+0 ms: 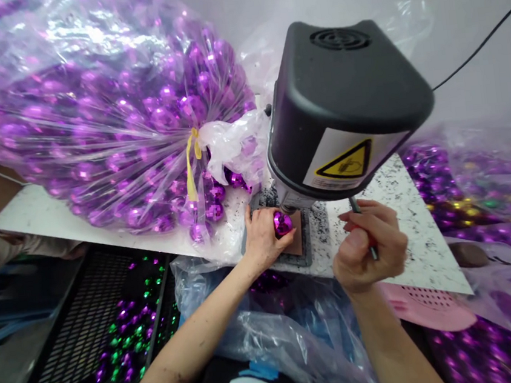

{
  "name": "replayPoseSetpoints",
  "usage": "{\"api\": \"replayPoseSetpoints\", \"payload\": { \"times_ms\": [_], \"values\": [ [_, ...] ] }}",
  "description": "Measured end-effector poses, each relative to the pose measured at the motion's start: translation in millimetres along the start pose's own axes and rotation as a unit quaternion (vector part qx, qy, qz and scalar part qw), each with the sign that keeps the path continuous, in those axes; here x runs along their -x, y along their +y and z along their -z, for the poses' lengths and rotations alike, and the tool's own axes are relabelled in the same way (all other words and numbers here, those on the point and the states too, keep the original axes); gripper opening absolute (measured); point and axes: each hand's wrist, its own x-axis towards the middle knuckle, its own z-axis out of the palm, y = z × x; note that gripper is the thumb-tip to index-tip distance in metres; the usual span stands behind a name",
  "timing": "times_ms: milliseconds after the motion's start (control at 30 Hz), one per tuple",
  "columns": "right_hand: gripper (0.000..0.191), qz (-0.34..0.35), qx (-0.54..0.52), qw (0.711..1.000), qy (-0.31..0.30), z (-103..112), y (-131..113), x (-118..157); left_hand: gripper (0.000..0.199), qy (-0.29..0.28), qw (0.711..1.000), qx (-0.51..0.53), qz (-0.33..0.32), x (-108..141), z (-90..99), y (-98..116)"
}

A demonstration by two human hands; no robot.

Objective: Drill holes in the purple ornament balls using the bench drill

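At the far left, a black mesh crate stands below table level, with purple and green shiny beads in it. Above it, a large clear plastic bag full of purple faceted balls lies on the white table, its neck gathered by a yellow tie. Several loose-looking purple balls sit near the neck; whether they are inside the film cannot be told.

The left hand pinches one purple faceted ball between thumb and fingers. The ball is over the brown pad of a grey base plate, beneath the head of a black bench machine. Contact between ball and tool cannot be confirmed from this angle. Clear plastic sheeting hangs below the table edge.

The machine housing bears a yellow triangular warning label. Dark flecks cover the tabletop around the base. The right hand is closed in a fist around a thin metal lever, beside the machine. Further right, a pink perforated basket sits partly under the table edge, near plastic-wrapped purple beads with some gold and green among them. A black cable runs behind.
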Motion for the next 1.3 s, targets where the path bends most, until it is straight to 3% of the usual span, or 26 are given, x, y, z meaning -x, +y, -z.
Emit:
{"api": "replayPoseSetpoints", "payload": {
  "times_ms": [433,500,600,667,767,900,1000,1067,1167,1233,1300],
  "values": [
    [0.018,0.000,0.051,0.999,-0.012,-5,14,30,0.044,-0.011,0.999,0.028,0.015,2,-2.5,-2],
    [0.012,0.000,0.051,0.999,0.010,-3,11,15,0.044,-0.014,0.999,0.033,0.016,2,-3.9,-2],
    [0.018,-0.038,0.062,0.997,0.019,2,6,-33,0.044,-0.014,0.999,0.039,0.022,-1,-6.0,-1],
    [0.026,-0.123,0.081,0.988,-0.036,1,7,-72,0.045,-0.013,0.999,0.046,0.026,-2,-4.6,0],
    [0.044,-0.235,0.070,0.967,-0.070,-8,12,-116,0.044,-0.002,0.997,0.070,0.033,7,7.3,0],
    [0.043,-0.262,0.004,0.963,-0.056,-23,14,-130,0.047,-0.043,0.993,0.110,0.021,50,36.8,-3],
    [0.045,-0.258,-0.020,0.965,-0.036,-27,13,-125,0.063,-0.122,0.987,0.103,-0.018,82,56.9,-6],
    [0.046,-0.259,-0.021,0.965,-0.033,-27,13,-124,0.074,-0.137,0.984,0.106,-0.031,89,68.9,-12],
    [0.047,-0.254,0.010,0.966,-0.041,-25,13,-126,0.055,-0.084,0.988,0.126,-0.010,84,88.4,-25],
    [0.048,-0.243,0.033,0.968,-0.048,-24,14,-128,0.034,0.018,0.992,0.124,0.035,78,100.0,-38],
    [0.051,-0.236,0.040,0.970,-0.052,-24,16,-129,0.027,0.158,0.976,0.099,0.110,75,104.6,-50]
  ]
}}
